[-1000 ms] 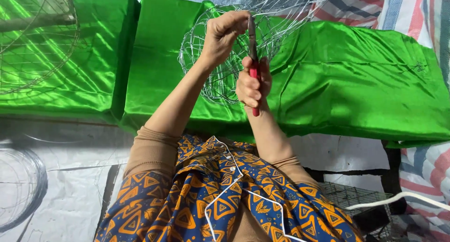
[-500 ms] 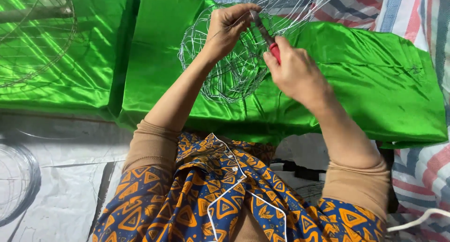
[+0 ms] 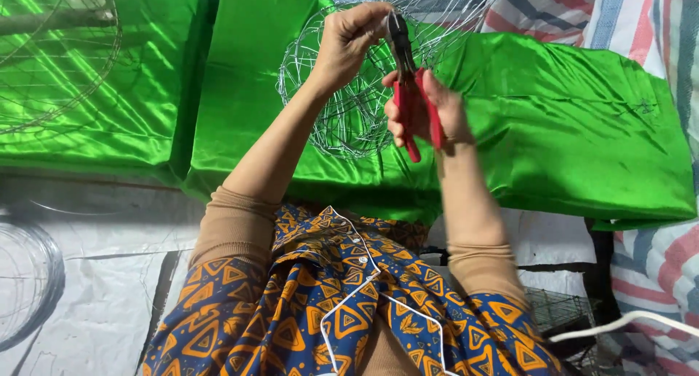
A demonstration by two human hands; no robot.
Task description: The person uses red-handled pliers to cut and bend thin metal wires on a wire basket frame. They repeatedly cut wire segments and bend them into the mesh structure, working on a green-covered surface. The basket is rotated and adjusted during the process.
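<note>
The person holds a round wire frame up in front of them, over a shiny green cloth that covers a big flat block. The left hand is at the top of the frame, and its fingers are pinched tight on a bit of wire there. The right hand is closed around the red handles of a pair of pliers. The dark nose of the pliers points up and sits just beside the pinching fingers, at the same spot on the wire. It is too small to tell if the nose is biting the wire. It looks like the step in hand is twisting or snipping the wire at a joint, so the frame stays together. That calls for the left hand to keep the frame steady while the right hand squeezes and turns with care. More wire hoops lie on the white sheet at the lower left, well apart from the hands.
</note>
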